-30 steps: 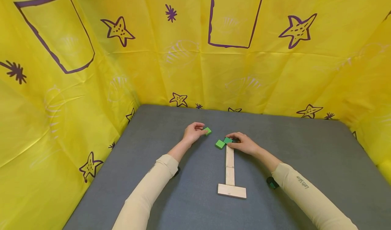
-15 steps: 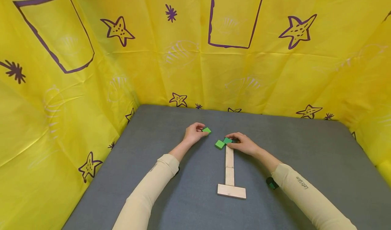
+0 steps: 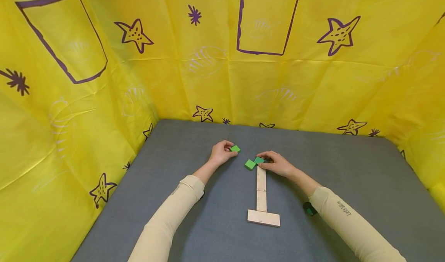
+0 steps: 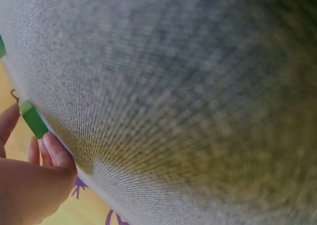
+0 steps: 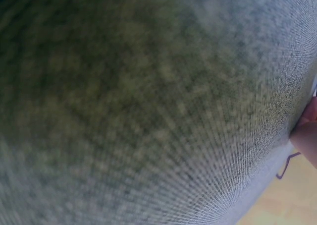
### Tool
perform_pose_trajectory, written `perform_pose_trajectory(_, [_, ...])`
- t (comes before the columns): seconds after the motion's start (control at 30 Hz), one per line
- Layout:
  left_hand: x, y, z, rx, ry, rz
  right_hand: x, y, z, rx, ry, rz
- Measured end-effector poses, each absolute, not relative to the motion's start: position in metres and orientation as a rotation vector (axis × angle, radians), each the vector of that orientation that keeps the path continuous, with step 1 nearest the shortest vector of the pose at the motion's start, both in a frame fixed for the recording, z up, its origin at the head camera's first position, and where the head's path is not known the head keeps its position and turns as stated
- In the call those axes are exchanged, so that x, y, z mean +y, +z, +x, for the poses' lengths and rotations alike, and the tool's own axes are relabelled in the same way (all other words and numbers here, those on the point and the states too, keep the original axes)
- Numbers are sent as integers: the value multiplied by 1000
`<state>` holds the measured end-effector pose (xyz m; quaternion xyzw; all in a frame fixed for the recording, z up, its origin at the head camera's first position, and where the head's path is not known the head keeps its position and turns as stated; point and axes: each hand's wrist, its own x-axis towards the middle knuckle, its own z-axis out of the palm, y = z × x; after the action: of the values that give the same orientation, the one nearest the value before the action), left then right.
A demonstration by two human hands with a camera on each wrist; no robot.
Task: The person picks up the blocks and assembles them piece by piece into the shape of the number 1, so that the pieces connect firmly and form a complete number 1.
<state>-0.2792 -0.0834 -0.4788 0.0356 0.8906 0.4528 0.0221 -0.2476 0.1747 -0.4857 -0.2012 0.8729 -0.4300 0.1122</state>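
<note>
In the head view my left hand [image 3: 220, 153] pinches a bright green square block [image 3: 235, 149] by its edges, thumb on the near side. The left wrist view shows this green block [image 4: 34, 119] between thumb and finger, close to the table surface. My right hand [image 3: 277, 164] holds a darker green square block [image 3: 259, 160] between thumb and fingers. That block sits at the far end of a column of pale wooden planks [image 3: 261, 188]. Another bright green block [image 3: 250, 164] lies touching or almost touching its left corner. Only fingertips of the right hand [image 5: 306, 131] show in the right wrist view.
A wider wooden plank [image 3: 263, 218] lies crosswise at the column's near end. Everything rests on a dark grey cloth-covered table [image 3: 208, 223]. Yellow curtains [image 3: 222, 80] with purple drawings stand behind the table and along its sides.
My left hand has shifted very slightly to the right, and the block in it has turned a little. The right hand and the other blocks have hardly moved.
</note>
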Motion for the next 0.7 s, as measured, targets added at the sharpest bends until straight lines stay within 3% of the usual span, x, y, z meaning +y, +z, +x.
perform_pose_trajectory(0.7, [-82, -477, -277, 2789, 1333, 115, 175, -487, -249, 2564, -1262, -626])
